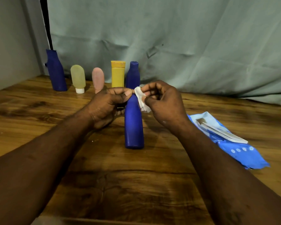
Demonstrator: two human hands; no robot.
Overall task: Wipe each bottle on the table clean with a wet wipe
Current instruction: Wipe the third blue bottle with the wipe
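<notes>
Fingers [150,88] pinch wipe [142,103] over bottle [134,127]; wooden table [136,184], teal curtain [169,38].

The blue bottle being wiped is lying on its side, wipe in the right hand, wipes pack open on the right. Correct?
Not quite. In the head view the blue bottle stands upright on the table, not on its side. The rest holds: the right hand pinches the wipe at the bottle's neck, and the wipes pack lies open on the right.

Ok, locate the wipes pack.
In head view, the wipes pack lies on the table at the person's right, beside the right forearm, right of the near blue bottle.
</notes>
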